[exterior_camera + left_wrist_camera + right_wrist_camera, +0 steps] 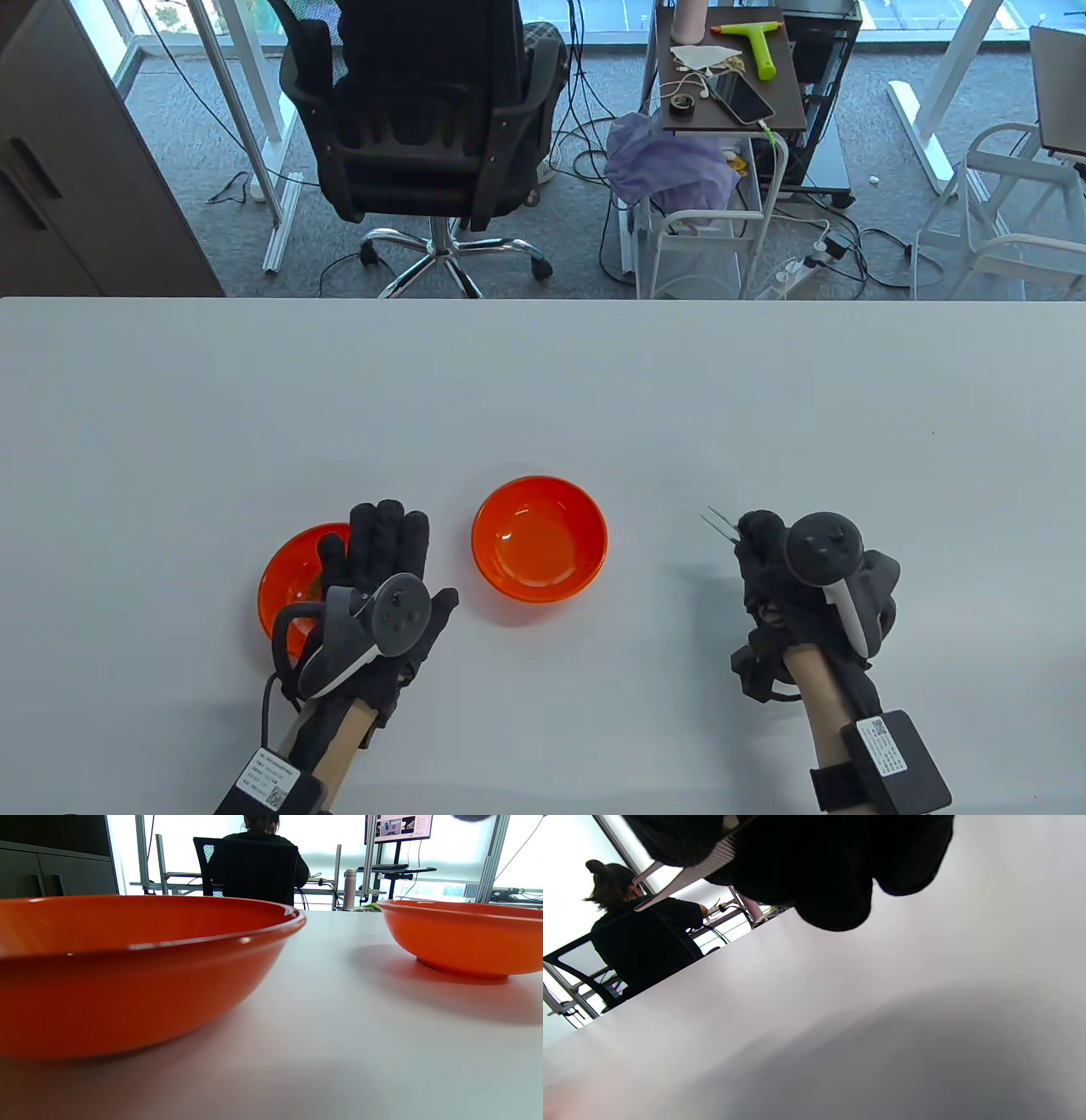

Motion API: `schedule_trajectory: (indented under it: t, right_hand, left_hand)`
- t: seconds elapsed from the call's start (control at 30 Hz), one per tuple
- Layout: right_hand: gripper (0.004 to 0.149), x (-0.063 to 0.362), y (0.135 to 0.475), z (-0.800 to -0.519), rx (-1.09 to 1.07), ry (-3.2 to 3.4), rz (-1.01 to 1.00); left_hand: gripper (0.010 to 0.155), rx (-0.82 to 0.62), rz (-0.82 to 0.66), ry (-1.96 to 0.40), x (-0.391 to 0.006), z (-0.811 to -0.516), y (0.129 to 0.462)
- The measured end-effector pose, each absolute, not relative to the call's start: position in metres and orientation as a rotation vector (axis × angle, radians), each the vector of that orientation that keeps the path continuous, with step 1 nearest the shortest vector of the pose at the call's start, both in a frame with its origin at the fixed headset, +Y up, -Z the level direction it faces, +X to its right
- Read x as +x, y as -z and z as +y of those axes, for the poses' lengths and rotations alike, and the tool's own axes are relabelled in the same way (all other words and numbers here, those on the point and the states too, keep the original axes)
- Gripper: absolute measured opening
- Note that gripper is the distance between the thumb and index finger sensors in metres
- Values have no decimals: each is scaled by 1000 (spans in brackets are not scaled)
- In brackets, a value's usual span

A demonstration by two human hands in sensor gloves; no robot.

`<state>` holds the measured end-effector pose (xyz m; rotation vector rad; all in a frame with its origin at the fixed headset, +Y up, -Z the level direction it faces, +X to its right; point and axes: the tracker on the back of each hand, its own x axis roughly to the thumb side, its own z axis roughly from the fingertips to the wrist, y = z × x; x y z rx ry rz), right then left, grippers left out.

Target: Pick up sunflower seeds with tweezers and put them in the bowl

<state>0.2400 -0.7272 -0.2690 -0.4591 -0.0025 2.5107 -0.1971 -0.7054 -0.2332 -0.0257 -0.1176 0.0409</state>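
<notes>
Two orange bowls stand on the white table (pixel 543 382). The left bowl (pixel 293 569) is partly covered by my left hand (pixel 382 552), which lies flat with fingers spread over its right side; its contents are hidden. It fills the left of the left wrist view (pixel 127 984). The right bowl (pixel 540 538) looks empty and also shows in the left wrist view (pixel 462 938). My right hand (pixel 764 552) grips metal tweezers (pixel 719 522), tips pointing up-left, right of the empty bowl. The tweezers' ridged grip shows in the right wrist view (pixel 687 874) between my fingers (pixel 831 878). No seeds are visible.
Beyond the table's far edge stand an office chair (pixel 433 127) and a small cart (pixel 730 85) with a phone and tools. A person sits at a desk in the background of the left wrist view (pixel 258 857).
</notes>
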Motion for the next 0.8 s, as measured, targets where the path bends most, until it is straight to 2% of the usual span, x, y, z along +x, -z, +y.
schedule_trajectory:
  t: [0.17,0.23,0.43,0.8]
  right_hand:
    - [47,241,271,-730,-397,-2381,-53]
    - [45,242,271,-730,-395,-2367,-97]
    - [46,244,270,-731,-409,-2386,-84]
    - [46,242,272,-735,-422,-2429,-54]
  left_hand:
    - [81,-17,-94,-82,-205,-700,232]
    - [81,-10,-73,-107,-211,-697,232]
    - [79,4,46,-176,-241,-688,234]
    - [78,-168,292,-272,-307,-698,246]
